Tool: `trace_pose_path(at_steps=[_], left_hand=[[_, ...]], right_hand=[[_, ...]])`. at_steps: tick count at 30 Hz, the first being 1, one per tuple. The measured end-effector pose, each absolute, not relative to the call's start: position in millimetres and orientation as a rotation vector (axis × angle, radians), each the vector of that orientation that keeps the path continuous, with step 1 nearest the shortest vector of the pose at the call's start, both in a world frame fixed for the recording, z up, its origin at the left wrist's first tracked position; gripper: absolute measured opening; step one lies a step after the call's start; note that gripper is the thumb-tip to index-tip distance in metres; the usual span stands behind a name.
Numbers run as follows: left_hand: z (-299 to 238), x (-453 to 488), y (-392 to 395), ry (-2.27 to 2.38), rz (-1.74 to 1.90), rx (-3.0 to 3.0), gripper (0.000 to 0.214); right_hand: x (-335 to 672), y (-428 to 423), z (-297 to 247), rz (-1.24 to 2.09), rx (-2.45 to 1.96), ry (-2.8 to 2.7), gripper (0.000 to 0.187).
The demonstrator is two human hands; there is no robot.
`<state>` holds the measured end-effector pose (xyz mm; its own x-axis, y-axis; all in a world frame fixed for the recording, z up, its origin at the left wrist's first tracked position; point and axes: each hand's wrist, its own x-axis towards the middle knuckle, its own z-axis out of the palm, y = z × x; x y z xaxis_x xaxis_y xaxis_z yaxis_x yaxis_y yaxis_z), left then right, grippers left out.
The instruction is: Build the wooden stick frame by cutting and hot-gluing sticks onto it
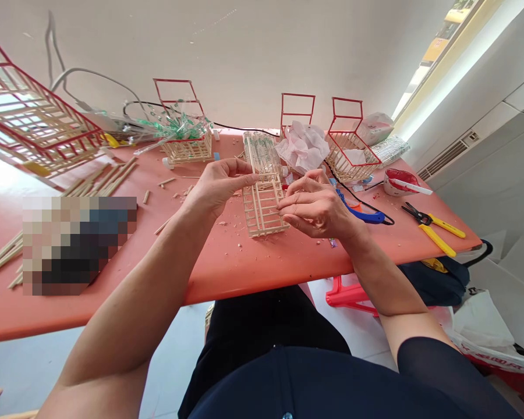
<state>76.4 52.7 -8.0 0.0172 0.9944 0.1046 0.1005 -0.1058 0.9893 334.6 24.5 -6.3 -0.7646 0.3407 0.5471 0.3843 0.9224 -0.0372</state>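
Observation:
A small basket frame of pale wooden sticks point(262, 209) stands on the salmon-red table point(227, 273) in front of me. My left hand point(220, 183) grips its upper left edge, fingers pinched on a stick. My right hand point(317, 206) is closed on the frame's right side, fingertips pressed to the sticks. A clear plastic packet of sticks point(262, 152) lies just behind the frame.
Yellow-handled pliers point(434, 227) and a blue-handled tool point(364, 214) lie to the right, near a bowl of red paint point(397, 181). Red-rimmed stick baskets point(349, 152), crumpled tissue point(303, 145), loose sticks point(102, 180) and a large red cage point(30, 122) stand around. A red stool point(349, 294) sits below.

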Motion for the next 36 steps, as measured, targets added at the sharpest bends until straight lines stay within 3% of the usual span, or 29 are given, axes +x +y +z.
trace_pose_path(at_steps=[7,15,36], left_hand=[[-5.1,76.5,52.7,1.202,1.214,1.344,0.041],[-7.2,76.0,54.5,1.212,1.203,1.350,0.037],[-0.6,81.3,50.5,1.177,1.207,1.304,0.040]], right_hand=[[333.9,24.8,-7.4,-0.131,-0.460,-2.503,0.030],[319.7,21.3,-16.3,-0.125,-0.344,-2.689,0.050],[318.6,19.6,-15.5,-0.133,-0.273,-2.685,0.038]])
